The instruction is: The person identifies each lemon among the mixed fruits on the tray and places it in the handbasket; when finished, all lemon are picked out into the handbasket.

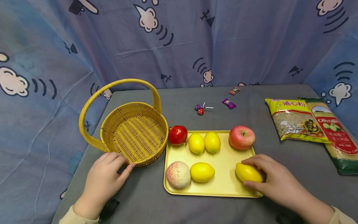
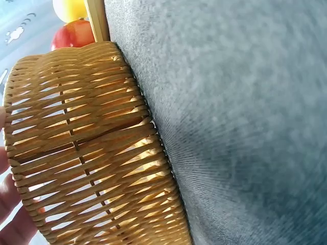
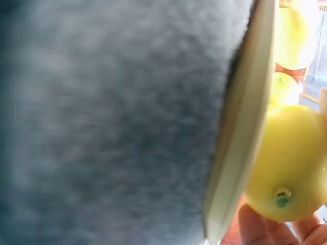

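My left hand (image 1: 105, 178) holds the near rim of a round yellow wicker basket (image 1: 139, 133) with a tall arched handle. In the left wrist view its fingers (image 2: 11, 217) show at the rim of the woven basket wall (image 2: 87, 148). The basket has nothing inside. With thumb and fingers, my right hand (image 1: 279, 180) grips a yellow lemon (image 1: 248, 173) at the right front corner of a yellow tray (image 1: 225, 183). Seen from the right wrist, that lemon (image 3: 288, 163) is beside the tray's rim (image 3: 245, 122), fingers around its far side.
On the tray are a peach (image 1: 178, 175), another lemon (image 1: 202, 172), two more lemons (image 1: 196, 143) behind, an apple (image 1: 242, 137) and a pomegranate (image 1: 178, 135). Lollipops (image 1: 199, 109) and wrapped candies (image 1: 229, 103) lie farther back. Two food bags (image 1: 297, 121) overlap at right.
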`<state>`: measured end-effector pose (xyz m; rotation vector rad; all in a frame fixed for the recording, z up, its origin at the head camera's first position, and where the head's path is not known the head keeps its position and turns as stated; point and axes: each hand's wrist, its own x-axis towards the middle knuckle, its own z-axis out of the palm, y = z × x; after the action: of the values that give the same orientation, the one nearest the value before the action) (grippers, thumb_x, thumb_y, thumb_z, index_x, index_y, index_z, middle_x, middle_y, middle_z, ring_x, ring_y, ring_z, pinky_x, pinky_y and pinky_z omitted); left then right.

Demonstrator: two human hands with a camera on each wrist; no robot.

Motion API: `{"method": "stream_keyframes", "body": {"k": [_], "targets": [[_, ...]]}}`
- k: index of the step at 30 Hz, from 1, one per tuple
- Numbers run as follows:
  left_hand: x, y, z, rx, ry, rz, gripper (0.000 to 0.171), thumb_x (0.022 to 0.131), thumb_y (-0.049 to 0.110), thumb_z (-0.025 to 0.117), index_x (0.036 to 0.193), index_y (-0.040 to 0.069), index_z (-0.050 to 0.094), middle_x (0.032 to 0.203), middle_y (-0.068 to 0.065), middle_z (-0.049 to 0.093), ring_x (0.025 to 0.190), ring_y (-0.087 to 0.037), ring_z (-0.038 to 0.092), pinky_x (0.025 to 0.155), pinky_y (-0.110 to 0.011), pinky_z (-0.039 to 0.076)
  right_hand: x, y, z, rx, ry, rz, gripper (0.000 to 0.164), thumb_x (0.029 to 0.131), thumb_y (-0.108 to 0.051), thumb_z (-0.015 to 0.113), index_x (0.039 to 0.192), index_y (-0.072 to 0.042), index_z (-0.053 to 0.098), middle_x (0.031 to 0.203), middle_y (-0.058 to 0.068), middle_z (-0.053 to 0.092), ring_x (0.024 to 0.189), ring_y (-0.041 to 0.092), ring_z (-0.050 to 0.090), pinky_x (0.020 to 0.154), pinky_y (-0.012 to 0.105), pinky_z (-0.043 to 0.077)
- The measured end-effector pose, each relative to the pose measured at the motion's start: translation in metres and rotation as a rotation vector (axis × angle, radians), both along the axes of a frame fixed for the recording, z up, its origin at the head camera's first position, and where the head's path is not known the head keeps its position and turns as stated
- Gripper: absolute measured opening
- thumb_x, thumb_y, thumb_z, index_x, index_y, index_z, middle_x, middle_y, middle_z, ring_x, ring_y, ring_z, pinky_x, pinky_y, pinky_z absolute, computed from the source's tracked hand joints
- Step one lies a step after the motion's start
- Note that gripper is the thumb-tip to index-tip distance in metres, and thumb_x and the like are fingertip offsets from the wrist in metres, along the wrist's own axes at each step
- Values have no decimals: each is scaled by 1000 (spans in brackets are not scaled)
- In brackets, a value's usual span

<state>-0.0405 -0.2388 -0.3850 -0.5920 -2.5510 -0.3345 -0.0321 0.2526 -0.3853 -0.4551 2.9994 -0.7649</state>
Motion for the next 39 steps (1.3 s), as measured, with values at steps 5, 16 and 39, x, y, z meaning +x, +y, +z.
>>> {"method": "stream_keyframes", "body": {"k": [5,16,39], "targets": [[0,0,0,9,1,4,36,93,51,68,81,17,70,82,3,64,77,-20,61,70,-40,51,-3,-4,6,-57,63,36,56,68,-42,94,118,-31,70,113,-14,63,94,5,56,81,26,51],[1,0,1,-2,2,21,39,95,53,64,81,17,71,80,3,62,75,-18,59,67,-39,51,-21,-29,33,-165,148,144,59,68,-29,96,120,-29,69,119,-12,63,102,2,54,84,18,52],[3,5,-2,-9,14,80,18,82,32,84,80,21,71,80,6,59,77,-17,58,63,-34,50,-69,-108,70,-308,214,415,55,73,-24,93,122,-24,70,123,-11,63,110,8,58,89,25,51]]}}
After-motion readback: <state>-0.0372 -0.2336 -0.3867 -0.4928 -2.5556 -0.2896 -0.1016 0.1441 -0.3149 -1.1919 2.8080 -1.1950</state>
